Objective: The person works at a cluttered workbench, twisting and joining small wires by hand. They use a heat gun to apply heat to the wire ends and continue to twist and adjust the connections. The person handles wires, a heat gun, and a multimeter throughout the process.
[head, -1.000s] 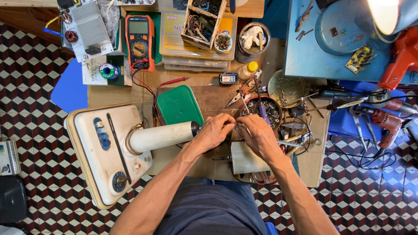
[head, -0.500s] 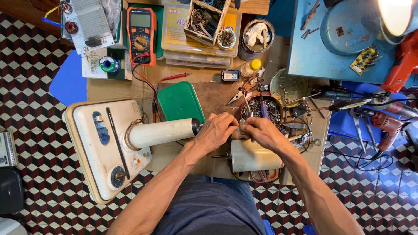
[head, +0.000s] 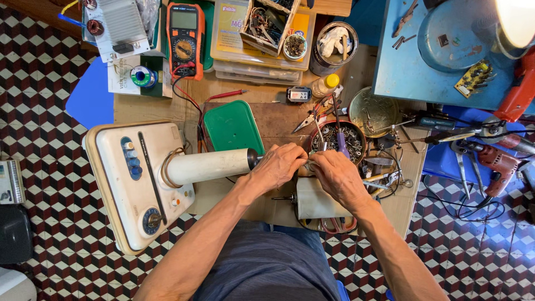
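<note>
Cream fan base [head: 139,181] lies flat at the bench's left edge, its pole [head: 209,165] pointing right. Green lid [head: 233,126] sits just above the pole. Left hand [head: 277,166] is closed around the pole tip. Right hand [head: 336,177] touches it fingertip to fingertip, pinching something too small to identify, over a cream motor [head: 317,200] at the front edge. Screw bowl [head: 339,139] crowds just behind; clutter fills the right side.

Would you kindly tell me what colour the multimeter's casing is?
The multimeter has an orange casing, seen clearly in the head view.
</note>
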